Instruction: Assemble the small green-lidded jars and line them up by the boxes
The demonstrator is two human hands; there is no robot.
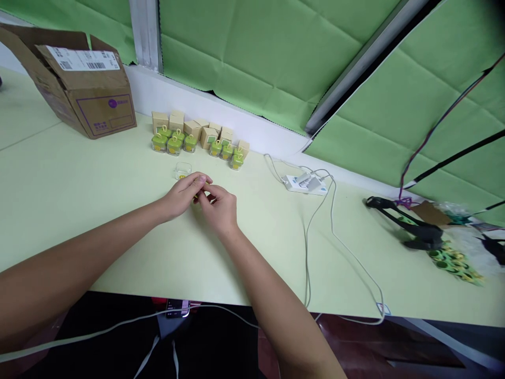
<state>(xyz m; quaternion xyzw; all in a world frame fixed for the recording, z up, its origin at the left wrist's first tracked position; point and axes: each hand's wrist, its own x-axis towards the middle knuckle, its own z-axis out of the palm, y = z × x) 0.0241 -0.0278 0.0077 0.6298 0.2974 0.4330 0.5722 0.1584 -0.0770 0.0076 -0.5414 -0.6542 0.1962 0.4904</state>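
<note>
the left hand (182, 198) and the right hand (221, 209) meet over the table (130, 179). both grips are closed around a small thing (195, 198), mostly hidden between them. a clear cup (183, 169) sits just past the left hand. jars with green lids (174, 146) stand farther back, in front of little tan boxes (177, 120).

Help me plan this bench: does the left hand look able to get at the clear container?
Probably yes: the clear container sits just past the left hand, with nothing visible blocking the way, though that hand is occupied together with the right hand.
</note>
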